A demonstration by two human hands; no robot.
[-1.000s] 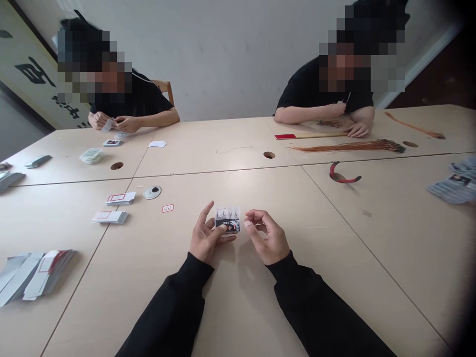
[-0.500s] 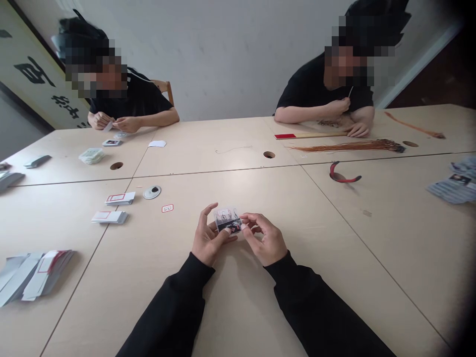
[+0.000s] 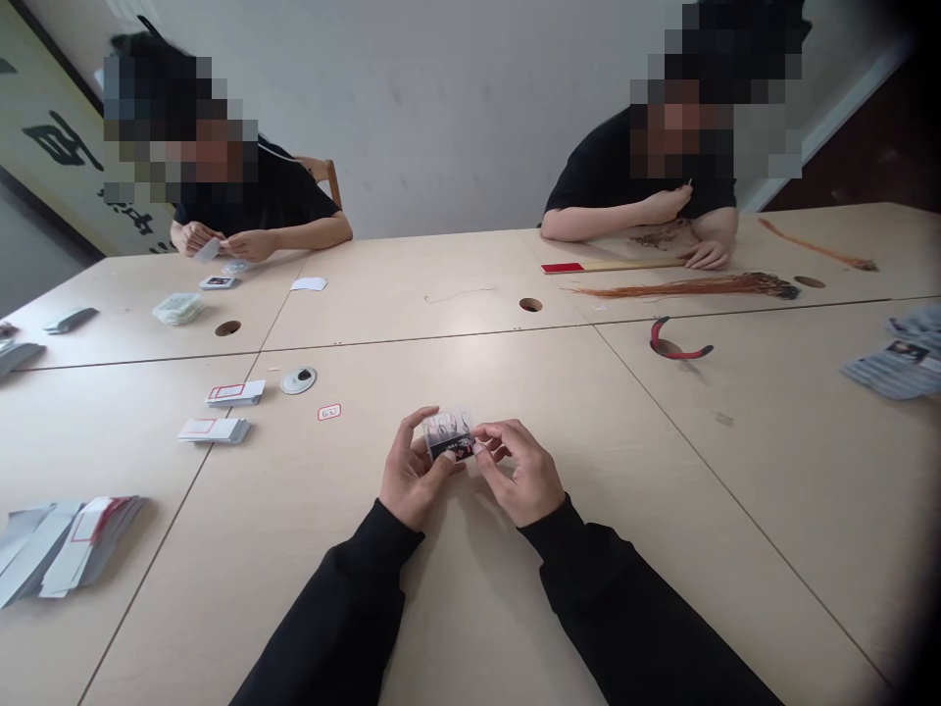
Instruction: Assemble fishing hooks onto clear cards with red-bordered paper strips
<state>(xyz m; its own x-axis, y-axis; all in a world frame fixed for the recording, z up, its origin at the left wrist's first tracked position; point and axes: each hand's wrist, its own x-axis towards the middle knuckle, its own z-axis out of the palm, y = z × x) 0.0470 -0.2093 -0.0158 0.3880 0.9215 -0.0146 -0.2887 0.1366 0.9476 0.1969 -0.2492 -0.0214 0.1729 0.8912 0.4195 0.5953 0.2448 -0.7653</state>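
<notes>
Left hand (image 3: pixel 409 476) grips the small clear packet (image 3: pixel 450 428) — thumb on its black label (image 3: pixel 463 448), likely to steady it; right hand (image 3: pixel 525 473) pinches its right edge.

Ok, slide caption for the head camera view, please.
Left hand holds a small clear case, right hand at its edge, over a pale table.

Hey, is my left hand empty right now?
No, the left hand holds a small clear case, with its thumb lying over part of the black label.

Card stacks (image 3: pixel 235 393) left of case (image 3: pixel 450 446)
</notes>
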